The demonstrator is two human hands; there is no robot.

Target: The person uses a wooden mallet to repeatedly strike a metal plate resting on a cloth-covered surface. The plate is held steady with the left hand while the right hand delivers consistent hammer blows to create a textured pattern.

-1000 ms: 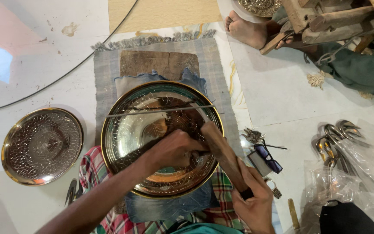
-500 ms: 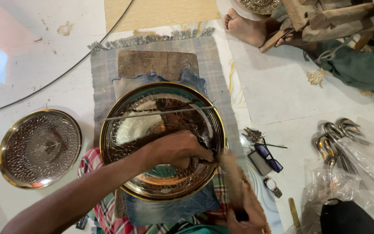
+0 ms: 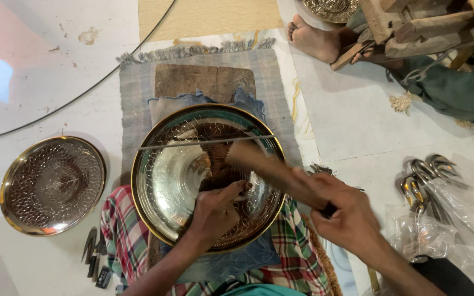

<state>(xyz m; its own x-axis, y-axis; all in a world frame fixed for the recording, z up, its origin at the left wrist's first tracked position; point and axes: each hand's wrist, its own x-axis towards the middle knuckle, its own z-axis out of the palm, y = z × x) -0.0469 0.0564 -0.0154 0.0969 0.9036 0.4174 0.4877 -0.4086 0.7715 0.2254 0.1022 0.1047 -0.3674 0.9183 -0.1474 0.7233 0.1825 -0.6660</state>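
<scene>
Large round brass plate [image 3: 176, 181] sits centre frame on folded blue cloth [image 3: 231, 263] over a grey fringed mat [image 3: 138, 87], all on the floor. Left hand [image 3: 215, 211] presses on the plate at about 5 o'clock of its face, grip narrow, pinching a small tool, too hidden to identify. Right hand [image 3: 346, 216] at 3 o'clock just off the rim, grip closed around a wooden mallet [image 3: 259, 164] whose head lies blurred over the plate. Thin metal rod [image 3: 204, 142] lies across the plate's upper part. Smaller embossed plate [image 3: 53, 185] at 9 o'clock, well apart. Another person's bare foot [image 3: 314, 41] at 1 o'clock.
</scene>
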